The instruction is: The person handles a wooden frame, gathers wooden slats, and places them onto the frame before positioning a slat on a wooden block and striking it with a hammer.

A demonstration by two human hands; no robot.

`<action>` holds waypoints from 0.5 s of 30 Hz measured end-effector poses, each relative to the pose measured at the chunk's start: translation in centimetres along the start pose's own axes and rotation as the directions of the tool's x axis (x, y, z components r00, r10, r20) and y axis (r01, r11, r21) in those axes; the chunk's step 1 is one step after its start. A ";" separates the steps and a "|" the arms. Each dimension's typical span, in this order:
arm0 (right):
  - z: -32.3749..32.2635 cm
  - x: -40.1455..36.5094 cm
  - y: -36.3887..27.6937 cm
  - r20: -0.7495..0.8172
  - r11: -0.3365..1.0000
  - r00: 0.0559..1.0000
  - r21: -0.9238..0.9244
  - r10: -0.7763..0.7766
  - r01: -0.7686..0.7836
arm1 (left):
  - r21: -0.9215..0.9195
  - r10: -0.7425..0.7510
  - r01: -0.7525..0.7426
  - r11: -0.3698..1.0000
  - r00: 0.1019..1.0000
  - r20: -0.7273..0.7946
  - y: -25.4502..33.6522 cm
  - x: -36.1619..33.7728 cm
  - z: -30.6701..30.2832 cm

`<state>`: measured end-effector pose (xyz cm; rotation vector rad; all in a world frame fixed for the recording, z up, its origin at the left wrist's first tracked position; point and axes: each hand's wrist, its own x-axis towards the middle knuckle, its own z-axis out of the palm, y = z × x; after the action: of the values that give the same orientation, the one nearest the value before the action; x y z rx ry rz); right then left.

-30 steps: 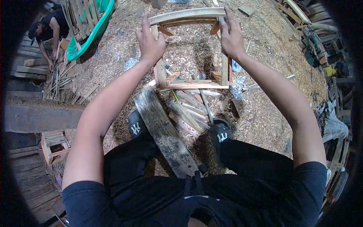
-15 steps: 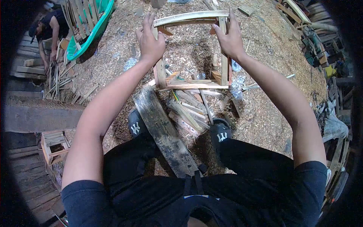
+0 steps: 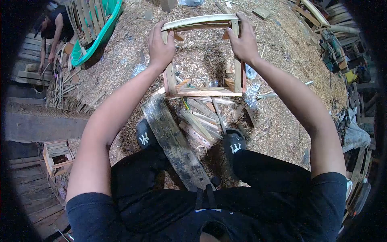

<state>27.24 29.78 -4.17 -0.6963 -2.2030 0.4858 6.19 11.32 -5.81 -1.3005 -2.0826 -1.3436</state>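
Observation:
In front of me stands a wooden frame (image 3: 201, 93) with a slightly curved top rail (image 3: 199, 19), two side posts and a bottom rail. My left hand (image 3: 162, 49) is wrapped round its upper left corner, thumb on the inner side of the post. At the upper right corner, my right hand (image 3: 244, 45) grips the other post, fingers on the outside and thumb inside. Short angled wood blocks show inside the corners. Loose wood offcuts (image 3: 199, 121) lie just below the bottom rail, between my feet.
A worn plank (image 3: 173, 139) slants between my legs. Wood shavings cover the ground. At upper left, a person (image 3: 56, 28) bends over wood strips beside a green tub (image 3: 94, 48) holding slats. A small wooden frame (image 3: 59, 157) stands at left; a machine (image 3: 332, 50) is at right.
The held frame has shifted slightly left, its right end a little lower. Both hands stay on it; my right fingers sit lower. The other person's arms have moved.

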 end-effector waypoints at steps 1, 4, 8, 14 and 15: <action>0.1 0.4 0.1 -0.012 1.000 1.000 0.019 0.003 -0.003 | -0.001 0.003 -0.003 1.000 1.000 -0.004 -0.1 0.2 0.1; 0.2 2.2 0.4 0.017 0.999 1.000 -0.046 -0.006 0.007 | -0.001 -0.046 0.046 0.999 0.999 0.026 -0.2 0.5 0.2; -1.0 4.8 -0.2 0.075 0.937 0.956 -0.191 -0.282 0.291 | -0.058 -0.040 0.044 0.997 0.997 0.070 -0.3 0.6 0.0; -1.9 6.6 -0.8 0.234 0.942 0.936 -0.146 -0.264 0.302 | -0.146 -0.190 0.192 0.970 0.981 0.025 -0.8 0.0 0.6; -1.5 6.8 0.1 0.234 0.940 0.934 -0.147 -0.269 0.307 | -0.219 -0.271 0.275 0.936 0.961 0.047 -1.1 -0.1 0.6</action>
<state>24.61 34.24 0.50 -0.4140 -2.5217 0.2163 5.42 11.67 -6.79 -1.1361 -2.2395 -1.7350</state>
